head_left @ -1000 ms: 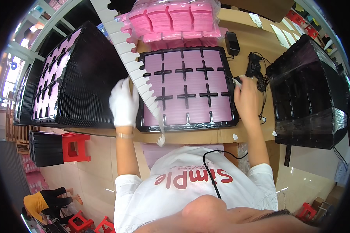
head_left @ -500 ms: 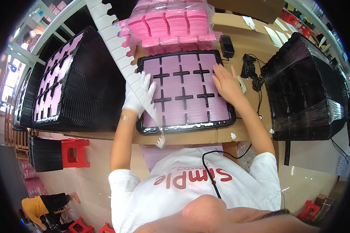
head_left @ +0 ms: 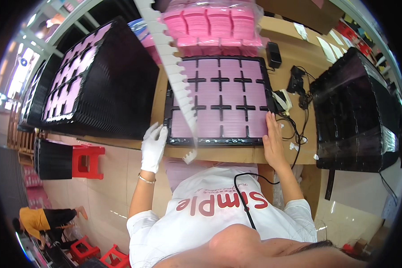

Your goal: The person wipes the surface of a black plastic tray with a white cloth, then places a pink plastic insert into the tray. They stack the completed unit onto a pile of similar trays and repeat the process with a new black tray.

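Your left hand (head_left: 154, 145), in a white glove, grips the near left corner of the tray (head_left: 219, 100); the fingers close over its rim. Your right hand (head_left: 272, 136) is bare and lies flat along the near right edge of the tray, fingers together and extended. Whether the thumb hooks under the rim cannot be told from this view.

The tray is black, lies flat on the table (head_left: 295, 80) directly ahead of you, and holds pink cards (head_left: 219, 96) in a grid of compartments with black crosses showing between them. All visible compartments are filled.

A white notched strip (head_left: 176, 71) runs diagonally from the far left down across the tray's left side, its near end hanging past the table edge between your hands.

At the far edge of the tray sits a clear bag of pink cards (head_left: 214, 22), touching or just beyond the rim.

To the left stands a tall stack of black trays (head_left: 120, 94), the top one loaded with pink cards. To the right stands another black stack (head_left: 357, 111), near the table's right end.

Between the tray and the right stack lie a small black box (head_left: 274, 54) and a black tool with cables (head_left: 297, 82). A red stool (head_left: 87, 161) stands on the floor at the left.
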Available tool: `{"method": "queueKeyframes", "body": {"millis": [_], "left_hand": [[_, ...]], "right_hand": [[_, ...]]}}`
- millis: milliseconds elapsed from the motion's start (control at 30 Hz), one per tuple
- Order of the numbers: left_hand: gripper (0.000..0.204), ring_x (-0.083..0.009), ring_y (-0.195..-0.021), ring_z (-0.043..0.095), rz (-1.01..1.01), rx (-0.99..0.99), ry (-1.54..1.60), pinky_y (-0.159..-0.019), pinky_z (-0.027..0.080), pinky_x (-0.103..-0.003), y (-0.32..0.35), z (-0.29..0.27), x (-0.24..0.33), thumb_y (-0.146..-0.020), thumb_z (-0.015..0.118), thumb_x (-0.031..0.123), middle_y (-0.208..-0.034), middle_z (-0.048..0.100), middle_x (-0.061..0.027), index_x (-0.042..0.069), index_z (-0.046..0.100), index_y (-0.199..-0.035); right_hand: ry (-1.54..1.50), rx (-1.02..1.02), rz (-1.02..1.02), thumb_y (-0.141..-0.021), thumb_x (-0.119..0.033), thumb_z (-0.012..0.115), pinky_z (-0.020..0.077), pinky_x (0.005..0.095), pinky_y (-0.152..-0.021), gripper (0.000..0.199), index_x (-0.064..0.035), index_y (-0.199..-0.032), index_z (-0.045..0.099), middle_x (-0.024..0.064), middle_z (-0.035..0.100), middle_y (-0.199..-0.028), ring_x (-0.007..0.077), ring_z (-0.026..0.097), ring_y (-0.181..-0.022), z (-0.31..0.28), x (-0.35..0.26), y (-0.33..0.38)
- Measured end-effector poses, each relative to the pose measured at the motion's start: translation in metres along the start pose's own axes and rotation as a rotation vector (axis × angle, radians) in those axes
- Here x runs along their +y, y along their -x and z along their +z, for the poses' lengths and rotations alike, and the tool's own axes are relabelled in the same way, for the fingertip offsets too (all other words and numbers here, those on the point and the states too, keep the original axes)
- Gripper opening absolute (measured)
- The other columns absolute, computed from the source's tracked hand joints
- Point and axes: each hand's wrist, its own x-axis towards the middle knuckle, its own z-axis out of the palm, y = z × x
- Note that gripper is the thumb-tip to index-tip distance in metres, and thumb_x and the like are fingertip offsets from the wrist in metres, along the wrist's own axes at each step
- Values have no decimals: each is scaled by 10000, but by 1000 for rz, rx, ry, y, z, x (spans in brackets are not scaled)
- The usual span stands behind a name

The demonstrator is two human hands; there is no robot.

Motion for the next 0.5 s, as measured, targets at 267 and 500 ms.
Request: {"method": "queueKeyframes", "body": {"millis": [267,500], "left_hand": [[452,-86,-740,566,-154,-39,781,-550,573,-253,-14,-45,120,-877,685,161,-939,540,-30,-44,475,-1221],[335,-141,-901,634,217,556,412,-691,533,-253,-65,-205,142,-873,665,200,-1119,618,-136,-30,659,-1117]], "right_hand": [[-41,212,-143,-1022,-487,183,39,486,-1177,677,-6,-1493,247,150,275,-1553,324,149,-1469,-7,-9,-9],[-51,374,-254,-1022,-487,199,206,450,-1153,689,45,-1441,324,220,353,-1493,370,279,-1417,-33,-44,-20]]}}
